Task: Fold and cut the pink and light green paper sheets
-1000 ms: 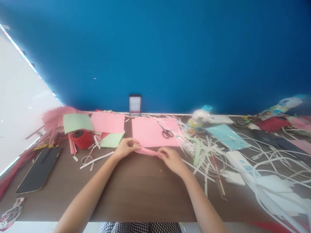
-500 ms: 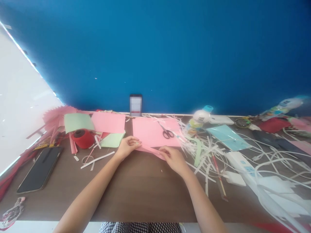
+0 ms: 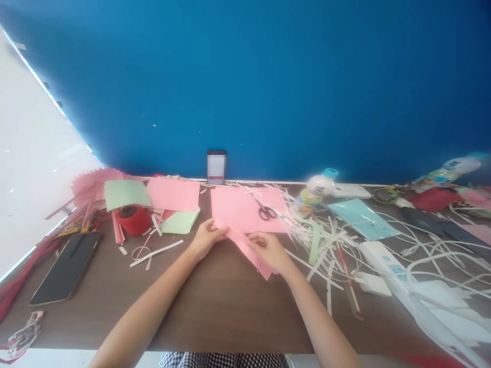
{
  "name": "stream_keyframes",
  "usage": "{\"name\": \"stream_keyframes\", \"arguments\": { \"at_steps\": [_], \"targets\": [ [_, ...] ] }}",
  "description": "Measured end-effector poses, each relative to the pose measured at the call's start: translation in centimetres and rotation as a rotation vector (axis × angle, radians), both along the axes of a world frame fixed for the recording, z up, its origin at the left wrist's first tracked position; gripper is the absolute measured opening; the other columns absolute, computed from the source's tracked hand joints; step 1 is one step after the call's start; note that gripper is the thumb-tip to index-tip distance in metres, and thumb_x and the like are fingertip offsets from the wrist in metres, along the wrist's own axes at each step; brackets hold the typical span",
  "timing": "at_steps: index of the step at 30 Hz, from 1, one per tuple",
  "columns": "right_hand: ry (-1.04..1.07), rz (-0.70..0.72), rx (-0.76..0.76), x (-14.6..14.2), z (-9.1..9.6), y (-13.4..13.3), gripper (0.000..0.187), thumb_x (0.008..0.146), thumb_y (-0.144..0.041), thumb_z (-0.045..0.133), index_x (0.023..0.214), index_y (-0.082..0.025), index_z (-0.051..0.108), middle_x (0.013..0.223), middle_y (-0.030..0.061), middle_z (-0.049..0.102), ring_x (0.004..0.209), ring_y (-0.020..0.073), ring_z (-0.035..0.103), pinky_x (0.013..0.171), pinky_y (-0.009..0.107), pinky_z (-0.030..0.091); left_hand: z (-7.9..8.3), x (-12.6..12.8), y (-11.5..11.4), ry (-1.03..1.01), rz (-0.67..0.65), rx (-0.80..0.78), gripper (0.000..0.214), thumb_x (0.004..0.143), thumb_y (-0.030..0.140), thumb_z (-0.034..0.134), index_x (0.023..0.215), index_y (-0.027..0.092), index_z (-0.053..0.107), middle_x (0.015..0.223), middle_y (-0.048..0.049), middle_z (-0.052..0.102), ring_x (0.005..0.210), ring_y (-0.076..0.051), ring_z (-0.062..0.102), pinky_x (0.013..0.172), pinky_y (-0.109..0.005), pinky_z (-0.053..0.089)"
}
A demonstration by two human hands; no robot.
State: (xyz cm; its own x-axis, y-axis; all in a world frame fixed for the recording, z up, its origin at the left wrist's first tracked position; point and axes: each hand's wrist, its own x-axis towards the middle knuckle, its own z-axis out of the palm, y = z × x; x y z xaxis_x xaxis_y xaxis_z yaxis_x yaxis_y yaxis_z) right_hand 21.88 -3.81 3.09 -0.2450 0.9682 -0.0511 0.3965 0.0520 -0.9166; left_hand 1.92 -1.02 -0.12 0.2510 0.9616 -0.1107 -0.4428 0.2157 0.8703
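Note:
A narrow folded strip of pink paper slants down to the right between my two hands, above the table. My left hand pinches its upper left part. Further down the strip, my right hand has its fingers closed on it, and the lower end sticks out below with a jagged edge. Behind the hands a pink sheet lies flat on the table. A pair of dark-handled scissors rests on that sheet, blades toward the wall.
Left lie a red spool, green and pink sheets, and a black phone. Another phone leans on the blue wall. On the right are white paper strips, a bottle, a power strip and tangled cables.
The pink strip has tilted, its right end now lower and nearer me, showing more of its face. My left hand has shifted slightly right and down.

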Motion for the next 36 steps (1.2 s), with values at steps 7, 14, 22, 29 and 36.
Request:
{"name": "stream_keyframes", "arguments": {
  "at_steps": [7,14,22,29,36],
  "targets": [
    [0.078,0.045,-0.101,-1.1,-0.4,-0.1,0.027,0.072,-0.042,0.059,0.072,-0.015,0.062,0.075,0.0045,0.065,0.075,0.0191,0.059,0.071,0.031,0.043,0.2,0.9,-0.8,-0.119,0.037,-0.036,0.035,0.065,0.029,0.07,0.094,0.011,0.062,0.089,-0.0109,0.066,0.08,-0.02,0.062,0.079,-0.034,0.047],
    [0.178,0.001,-0.128,-1.4,-1.7,-0.1,0.027,0.072,-0.042,0.058,0.074,-0.015,0.06,0.078,0.0048,0.064,0.079,0.0193,0.059,0.073,0.03,0.043,-0.1,2.1,-1.6,0.009,-0.014,-0.049,0.038,0.063,0.033,0.071,0.091,0.01,0.062,0.078,-0.009,0.067,0.072,-0.02,0.063,0.073,-0.035,0.049],
    [0.156,-0.031,-0.102,-2.5,-2.0,-0.3,0.028,0.069,-0.042,0.06,0.073,-0.015,0.06,0.074,0.0052,0.064,0.075,0.0193,0.06,0.071,0.032,0.045,0.0,2.4,-1.5,-0.018,0.075,-0.017,0.038,0.062,0.031,0.072,0.092,0.012,0.06,0.088,-0.0111,0.066,0.08,-0.021,0.063,0.075,-0.035,0.049],
    [0.056,0.071,-0.083,-2.3,-1.8,-0.7,0.022,0.07,-0.036,0.059,0.077,-0.015,0.059,0.074,0.0036,0.064,0.07,0.0172,0.059,0.067,0.03,0.046,-0.4,2.1,-0.9,-0.07,0.126,-0.068,0.034,0.063,0.03,0.071,0.088,0.01,0.058,0.091,-0.0131,0.066,0.083,-0.022,0.062,0.078,-0.037,0.048],
    [0.131,0.1,-0.186,-2.1,-1.0,-0.3,0.024,0.069,-0.039,0.061,0.072,-0.015,0.059,0.072,0.0025,0.062,0.071,0.0179,0.059,0.067,0.03,0.044,-0.2,1.7,-0.5,-0.14,0.123,-0.105,0.038,0.061,0.025,0.073,0.093,0.011,0.057,0.096,-0.013,0.065,0.089,-0.023,0.061,0.086,-0.04,0.044]
  ]
}}
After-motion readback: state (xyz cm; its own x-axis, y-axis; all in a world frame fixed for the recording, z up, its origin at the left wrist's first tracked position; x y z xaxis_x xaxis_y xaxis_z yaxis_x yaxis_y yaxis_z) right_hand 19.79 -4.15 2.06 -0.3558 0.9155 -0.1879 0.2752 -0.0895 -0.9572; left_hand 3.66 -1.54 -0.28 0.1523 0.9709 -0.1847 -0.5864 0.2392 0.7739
